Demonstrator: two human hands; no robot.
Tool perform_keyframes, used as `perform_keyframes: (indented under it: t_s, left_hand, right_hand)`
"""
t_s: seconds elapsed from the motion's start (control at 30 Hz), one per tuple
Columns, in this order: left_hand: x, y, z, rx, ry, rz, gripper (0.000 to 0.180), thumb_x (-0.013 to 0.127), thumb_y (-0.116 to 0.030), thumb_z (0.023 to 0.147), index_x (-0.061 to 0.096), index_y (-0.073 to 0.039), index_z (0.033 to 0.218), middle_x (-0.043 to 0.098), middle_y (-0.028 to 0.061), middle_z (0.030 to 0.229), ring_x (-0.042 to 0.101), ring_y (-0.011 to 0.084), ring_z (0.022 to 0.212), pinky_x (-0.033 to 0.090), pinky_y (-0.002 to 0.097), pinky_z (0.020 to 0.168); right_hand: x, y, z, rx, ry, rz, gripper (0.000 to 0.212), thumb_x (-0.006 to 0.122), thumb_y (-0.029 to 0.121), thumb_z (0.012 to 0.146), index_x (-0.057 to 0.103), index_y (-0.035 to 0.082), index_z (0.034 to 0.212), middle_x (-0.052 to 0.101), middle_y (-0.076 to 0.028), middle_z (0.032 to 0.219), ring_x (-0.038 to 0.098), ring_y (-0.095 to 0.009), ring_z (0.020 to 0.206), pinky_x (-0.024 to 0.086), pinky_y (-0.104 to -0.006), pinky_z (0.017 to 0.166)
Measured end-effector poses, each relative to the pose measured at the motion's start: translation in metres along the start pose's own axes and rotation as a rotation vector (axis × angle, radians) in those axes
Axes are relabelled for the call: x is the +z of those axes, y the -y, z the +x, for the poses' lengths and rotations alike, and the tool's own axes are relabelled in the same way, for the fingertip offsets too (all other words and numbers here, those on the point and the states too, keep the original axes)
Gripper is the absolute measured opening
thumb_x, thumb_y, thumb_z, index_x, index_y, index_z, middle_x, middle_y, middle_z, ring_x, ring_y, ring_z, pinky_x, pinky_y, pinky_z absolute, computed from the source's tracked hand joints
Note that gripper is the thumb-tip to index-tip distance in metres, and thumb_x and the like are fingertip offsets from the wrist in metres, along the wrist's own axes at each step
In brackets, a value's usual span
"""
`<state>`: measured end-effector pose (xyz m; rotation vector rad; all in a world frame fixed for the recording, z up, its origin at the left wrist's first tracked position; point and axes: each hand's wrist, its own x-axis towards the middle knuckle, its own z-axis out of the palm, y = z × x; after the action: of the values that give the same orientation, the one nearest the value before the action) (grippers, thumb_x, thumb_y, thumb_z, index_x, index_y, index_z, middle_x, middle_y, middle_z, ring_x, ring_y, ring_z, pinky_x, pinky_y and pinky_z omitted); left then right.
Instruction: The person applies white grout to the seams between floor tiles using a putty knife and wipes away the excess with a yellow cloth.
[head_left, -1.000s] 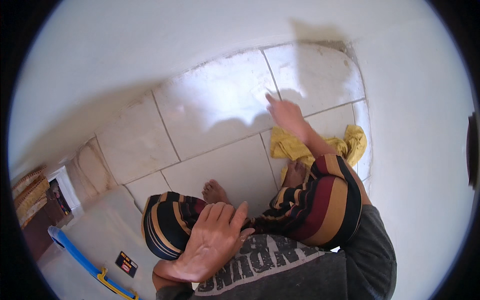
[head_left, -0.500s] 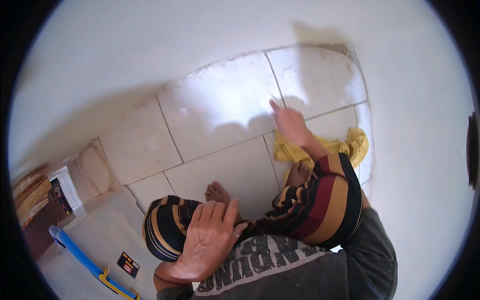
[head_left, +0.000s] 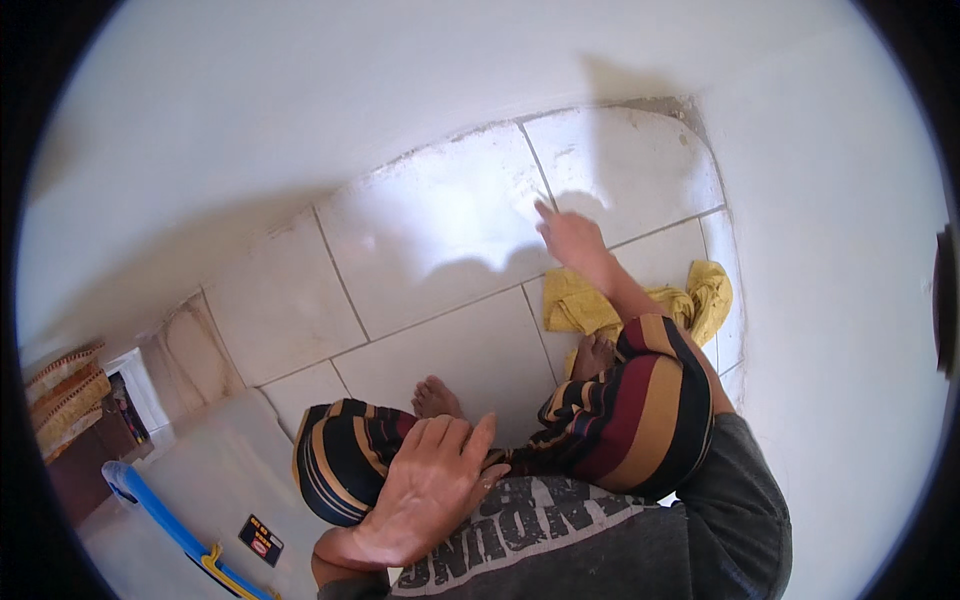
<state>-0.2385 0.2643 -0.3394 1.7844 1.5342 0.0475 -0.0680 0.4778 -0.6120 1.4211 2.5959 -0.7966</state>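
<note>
**Right hand (head_left: 575,243) stays over the same floor tile (head_left: 420,215)**

The tile lies just beyond its pointing finger; little has shifted in the last second, suggesting close attention to one spot. The other fingers curl under, so whether they grip anything, or touch the tile, I cannot tell. Just behind that hand, a yellow cloth (head_left: 575,303) is partly hidden. The left hand (head_left: 430,490) looks loosely open, palm unseen.

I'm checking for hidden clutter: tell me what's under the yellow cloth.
Pale floor tiles show around the yellow cloth; what lies directly beneath it is covered and cannot be seen.
</note>
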Motion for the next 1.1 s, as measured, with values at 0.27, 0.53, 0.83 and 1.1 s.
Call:
perform_keyframes:
  t_s: [0.27, 0.53, 0.83, 1.1]
  left_hand:
    - [0.003, -0.005, 0.008, -0.006, 0.006, -0.017, 0.047, 0.070, -0.020, 0.076, 0.052, 0.002, 0.114, 0.055, 0.0137, 0.091, 0.055, 0.0306, 0.090, 0.044, 0.0394, 0.083]
    - [0.002, -0.005, 0.013, -0.083, -0.002, 0.044, 0.045, 0.069, -0.021, 0.077, 0.052, 0.001, 0.113, 0.055, 0.0141, 0.091, 0.055, 0.0304, 0.089, 0.044, 0.0391, 0.082]
    - [0.005, -0.006, 0.014, -0.093, -0.010, 0.063, 0.045, 0.069, -0.022, 0.078, 0.052, 0.000, 0.113, 0.055, 0.0144, 0.091, 0.055, 0.0305, 0.090, 0.044, 0.0390, 0.083]
    - [0.005, -0.007, 0.010, -0.099, -0.029, 0.098, 0.047, 0.070, -0.021, 0.076, 0.052, 0.000, 0.113, 0.055, 0.0142, 0.090, 0.055, 0.0309, 0.090, 0.044, 0.0391, 0.082]
  right_hand:
    - [-0.009, -0.008, 0.009, -0.027, -0.048, -0.021, 0.045, 0.052, 0.024, 0.088, 0.047, 0.004, 0.128, 0.065, -0.018, 0.084, 0.063, -0.035, 0.084, 0.049, -0.0481, 0.071]
    - [0.000, -0.015, 0.002, -0.151, -0.207, 0.030, 0.043, 0.050, 0.023, 0.090, 0.047, 0.008, 0.131, 0.064, -0.021, 0.078, 0.063, -0.038, 0.076, 0.049, -0.0484, 0.068]
    - [-0.009, -0.009, 0.000, -0.030, -0.017, 0.018, 0.040, 0.050, 0.021, 0.089, 0.050, 0.008, 0.127, 0.064, -0.020, 0.081, 0.062, -0.037, 0.076, 0.049, -0.0483, 0.067]
    - [-0.005, 0.000, -0.002, 0.008, 0.001, -0.005, 0.040, 0.053, 0.022, 0.087, 0.051, 0.005, 0.124, 0.065, -0.020, 0.086, 0.064, -0.035, 0.085, 0.050, -0.0479, 0.072]
